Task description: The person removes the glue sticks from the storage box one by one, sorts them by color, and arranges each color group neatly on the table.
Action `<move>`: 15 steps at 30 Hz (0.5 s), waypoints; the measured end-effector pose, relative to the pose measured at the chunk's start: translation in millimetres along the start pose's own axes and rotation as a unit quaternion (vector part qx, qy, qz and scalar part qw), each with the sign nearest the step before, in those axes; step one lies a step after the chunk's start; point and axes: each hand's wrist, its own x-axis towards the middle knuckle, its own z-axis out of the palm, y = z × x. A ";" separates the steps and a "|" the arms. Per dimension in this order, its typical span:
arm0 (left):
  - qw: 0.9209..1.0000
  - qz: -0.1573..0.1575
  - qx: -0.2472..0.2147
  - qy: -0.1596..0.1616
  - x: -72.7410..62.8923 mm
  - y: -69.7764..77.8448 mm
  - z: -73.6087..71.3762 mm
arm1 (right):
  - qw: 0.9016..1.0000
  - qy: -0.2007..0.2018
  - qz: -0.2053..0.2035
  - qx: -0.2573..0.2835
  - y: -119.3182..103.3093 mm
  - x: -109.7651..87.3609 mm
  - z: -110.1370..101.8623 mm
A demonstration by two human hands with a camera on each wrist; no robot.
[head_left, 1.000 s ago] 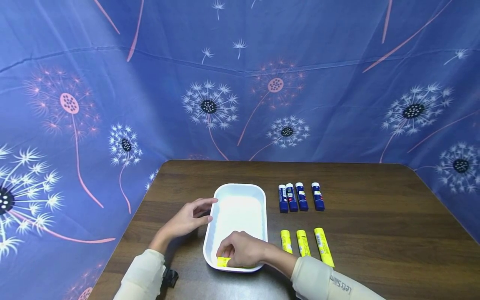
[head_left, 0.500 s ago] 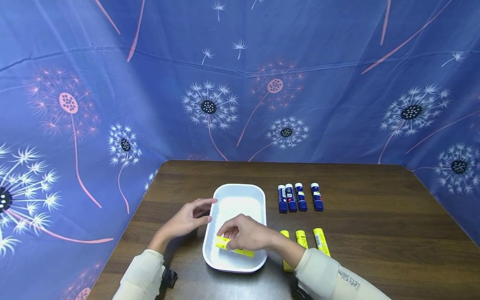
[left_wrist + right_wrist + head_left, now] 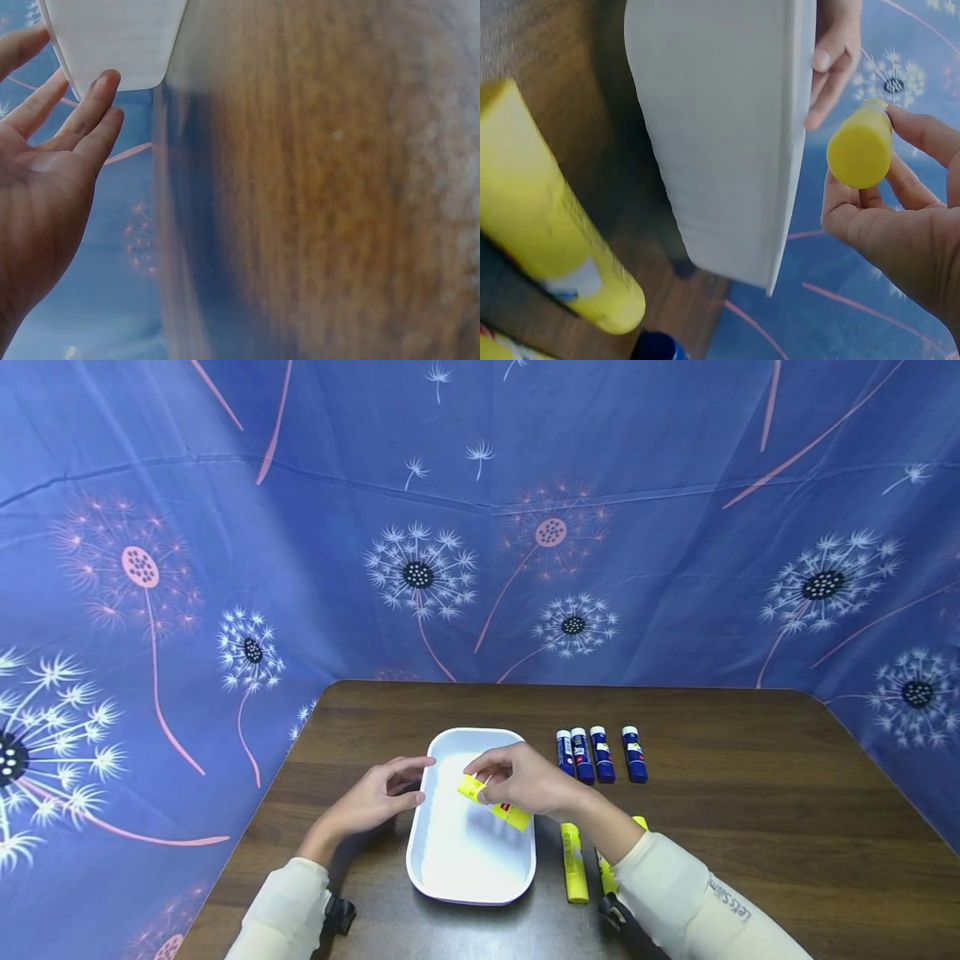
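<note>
My right hand (image 3: 528, 779) pinches a yellow glue stick (image 3: 513, 816) between thumb and fingers, over the white tray (image 3: 450, 868). The stick tilts, its near end toward the tray's right rim. In the right wrist view, the round yellow end of the glue stick (image 3: 859, 155) faces the camera, beyond the tray's outer wall (image 3: 720, 135). At the tray's left side is my left hand (image 3: 372, 799), thumb and fingertips right at the rim. Its fingers (image 3: 94, 109) look loosely extended against the tray in the left wrist view.
Right of the tray lie more yellow glue sticks (image 3: 574, 868), partly hidden by my right forearm. Several blue glue sticks with white caps (image 3: 602, 756) lie in a row farther back on the brown wooden table (image 3: 750, 777). A blue patterned cloth (image 3: 675, 527) hangs behind the table.
My right hand has lifted the yellow glue stick from the tray's near end and moved it away from me and to the right. The left hand has stayed in place.
</note>
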 end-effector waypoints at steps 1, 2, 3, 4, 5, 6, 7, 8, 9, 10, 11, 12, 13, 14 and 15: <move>1.000 -0.001 -0.001 0.000 0.0 0.1 0.0 | 1.000 0.008 0.002 0.002 0.1 -0.7 -2.9; 1.000 -0.002 -0.002 0.000 0.0 0.1 0.1 | 1.000 0.016 0.006 0.005 0.8 -1.5 -5.8; 1.000 -0.002 -0.001 0.001 -0.1 0.0 0.1 | 1.000 0.023 0.011 0.008 1.6 -2.5 -9.0; 1.000 -0.003 -0.001 0.001 -0.3 -0.2 0.1 | 0.999 0.029 0.016 0.011 2.4 -3.8 -12.1; 1.000 -0.003 -0.001 0.001 -0.5 -0.4 0.2 | 0.999 0.035 0.021 0.015 3.3 -5.2 -15.5; 1.000 -0.003 -0.001 0.001 -0.6 -0.5 0.2 | 0.999 0.041 0.025 0.018 4.5 -6.5 -19.0; 1.000 -0.002 -0.003 0.000 -0.6 -0.6 0.3 | 0.998 0.047 0.027 0.020 5.7 -7.8 -22.8; 1.000 -0.002 -0.004 0.000 -0.6 -0.5 0.4 | 0.998 0.052 0.029 0.022 6.9 -9.3 -26.7; 1.000 -0.002 -0.006 0.000 -0.5 -0.4 0.4 | 0.998 0.058 0.030 0.024 8.0 -10.9 -31.0; 1.000 -0.001 -0.008 0.000 -0.4 -0.2 0.5 | 0.997 0.063 0.029 0.028 9.1 -12.8 -35.4; 1.000 0.000 -0.009 0.000 -0.3 0.0 0.6 | 0.997 0.068 0.026 0.031 10.5 -14.5 -40.0; 1.000 0.001 -0.011 0.001 -0.2 0.2 0.7 | 0.996 0.073 0.024 0.034 11.8 -16.4 -44.6; 1.000 0.002 -0.013 0.001 -0.1 0.2 0.9 | 0.996 0.078 0.022 0.038 12.9 -18.8 -49.2; 1.000 0.004 -0.013 0.002 0.0 0.1 1.0 | 0.995 0.083 0.022 0.044 14.3 -21.3 -53.7; 1.000 0.005 -0.014 0.002 0.0 0.1 1.2 | 0.995 0.089 0.023 0.048 16.1 -23.9 -58.1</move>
